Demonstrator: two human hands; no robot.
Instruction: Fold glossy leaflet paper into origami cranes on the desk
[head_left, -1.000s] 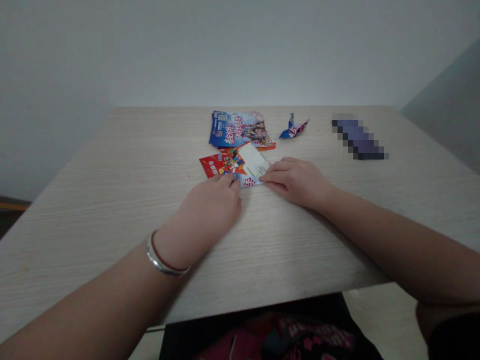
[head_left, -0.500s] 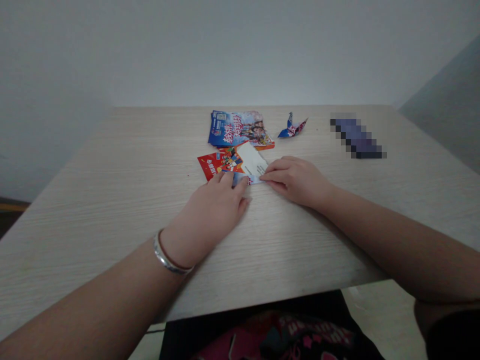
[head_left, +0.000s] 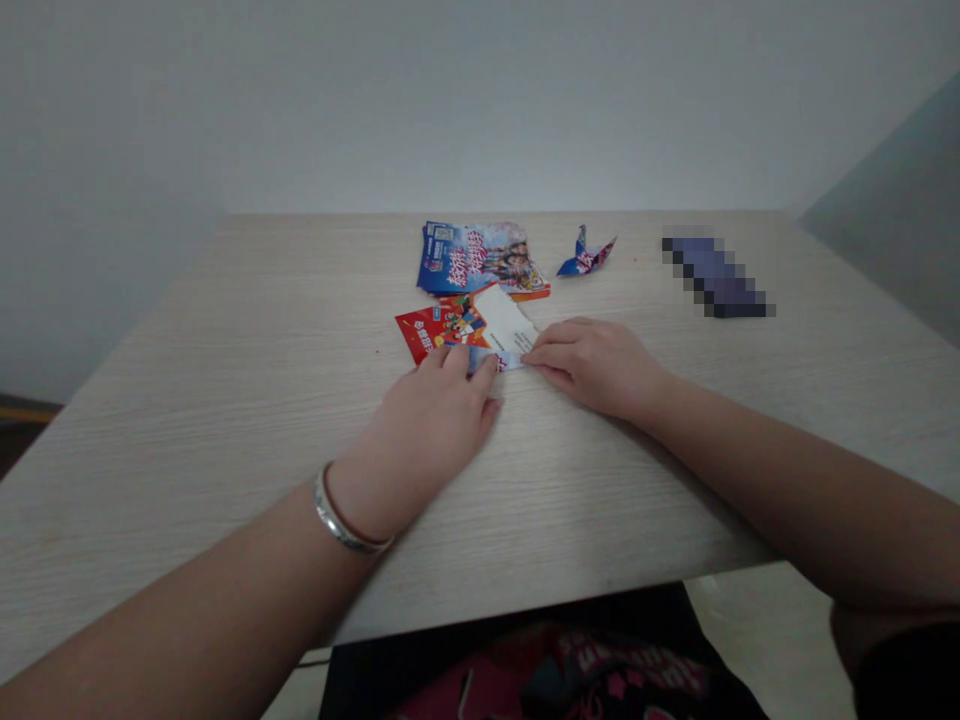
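Note:
In front of me lies a printed paper leaflet (head_left: 429, 332), red with cartoon figures and a pale panel. Its near edge is folded over, showing a strip of blue-white print. My left hand (head_left: 431, 410), with a silver bangle at the wrist, rests on this folded edge, fingers spread and thumb apart on the table. At the fold's right end, my right hand (head_left: 600, 368) has its fingertips pressed together on the leaflet's corner. Part of the near edge is hidden under the left fingers.
A stack of blue printed leaflets (head_left: 480, 258) lies just behind the folded one. To its right stands a small folded paper figure (head_left: 587, 262). A pixelated dark purple object (head_left: 716, 275) lies farther right. The wooden table (head_left: 247, 330) meets a wall at the back.
Both hands keep their places on the leaflet. The left hand and wrist have shifted very slightly right; the other objects look unmoved.

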